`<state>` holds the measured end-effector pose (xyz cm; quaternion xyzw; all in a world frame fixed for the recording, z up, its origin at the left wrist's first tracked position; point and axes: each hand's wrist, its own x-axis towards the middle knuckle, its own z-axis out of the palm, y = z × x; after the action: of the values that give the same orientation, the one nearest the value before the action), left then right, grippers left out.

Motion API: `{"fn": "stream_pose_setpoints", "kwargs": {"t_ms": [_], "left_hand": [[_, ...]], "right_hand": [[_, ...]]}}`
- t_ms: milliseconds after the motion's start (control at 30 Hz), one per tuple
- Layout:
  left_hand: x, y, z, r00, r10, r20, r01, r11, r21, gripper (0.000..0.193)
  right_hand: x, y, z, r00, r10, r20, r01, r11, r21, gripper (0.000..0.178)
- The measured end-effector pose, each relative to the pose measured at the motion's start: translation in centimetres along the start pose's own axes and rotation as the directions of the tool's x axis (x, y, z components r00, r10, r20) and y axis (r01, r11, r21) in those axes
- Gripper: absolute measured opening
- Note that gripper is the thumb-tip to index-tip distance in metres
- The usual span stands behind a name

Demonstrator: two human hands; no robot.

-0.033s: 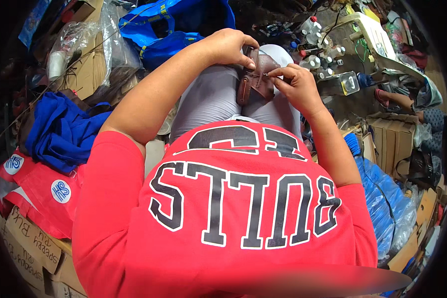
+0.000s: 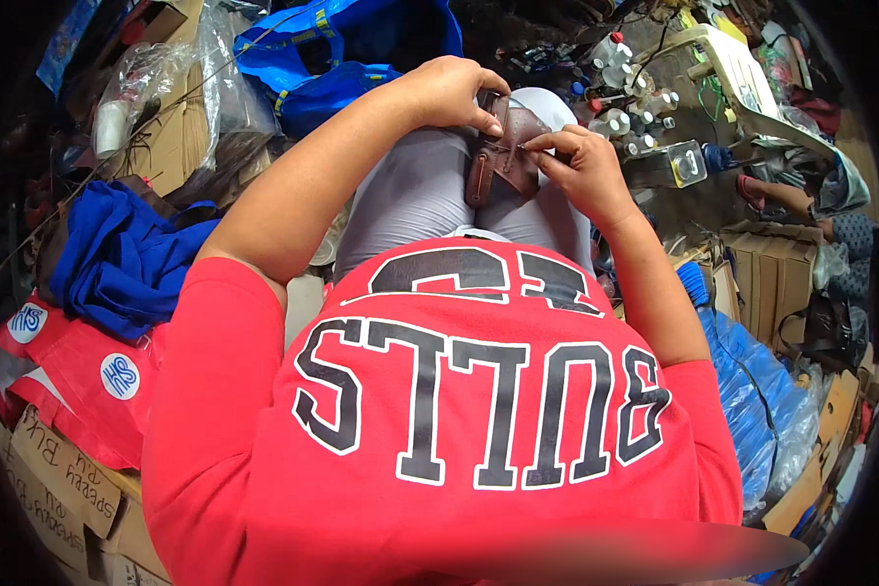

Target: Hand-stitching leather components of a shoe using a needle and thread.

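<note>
A brown leather piece, with a curved outline and a stitched strip along its near left side, lies across my thighs. Its exact kind is hard to make out. My left hand grips its far left edge, thumb on top and the fingers curled over the rim. At its right side, my right hand has thumb and forefinger pinched together. A thin, small thing shows at those fingertips against the leather, too small to name. Grey trousers cover my legs beneath the piece.
A blue bag stands beyond my left forearm. Several bottles and a pale plastic chair are at the far right. Blue cloth and cardboard boxes lie left; blue plastic sheeting is right. Another person's legs show.
</note>
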<state>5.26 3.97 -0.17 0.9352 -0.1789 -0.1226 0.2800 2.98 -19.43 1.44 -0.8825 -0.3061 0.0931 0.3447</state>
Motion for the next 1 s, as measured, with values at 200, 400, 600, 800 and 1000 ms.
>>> {"fn": "stream_pose_setpoints", "kwargs": {"t_ms": [200, 400, 600, 800, 1000], "left_hand": [[0.6, -0.5, 1.0, 0.992, 0.122, -0.019, -0.121, 0.991, 0.049, 0.059], [0.7, 0.0, 2.1, 0.993, 0.082, -0.08, -0.083, 0.996, -0.016, 0.051], [-0.9, -0.6, 2.5, 0.966, 0.106, -0.237, -0.126, 0.99, -0.069, 0.046], [-4.2, -1.1, 3.0, 0.901, 0.107, -0.42, -0.159, 0.983, -0.091, 0.035], [-2.4, -1.1, 2.4, 0.932, 0.055, -0.357, -0.15, 0.959, -0.243, 0.029]], "right_hand": [[0.7, 3.2, 0.8, 0.99, 0.076, 0.118, -0.115, 0.922, 0.369, 0.015], [0.8, 4.3, 1.6, 0.997, 0.043, 0.058, -0.058, 0.951, 0.304, 0.013], [-0.1, 1.8, 2.7, 0.985, -0.112, -0.135, 0.122, 0.99, 0.071, 0.015], [-0.4, 2.6, 0.9, 0.994, -0.102, -0.03, 0.106, 0.979, 0.172, 0.031], [0.7, 2.1, 0.6, 0.979, -0.202, -0.035, 0.203, 0.978, 0.039, 0.025]]}}
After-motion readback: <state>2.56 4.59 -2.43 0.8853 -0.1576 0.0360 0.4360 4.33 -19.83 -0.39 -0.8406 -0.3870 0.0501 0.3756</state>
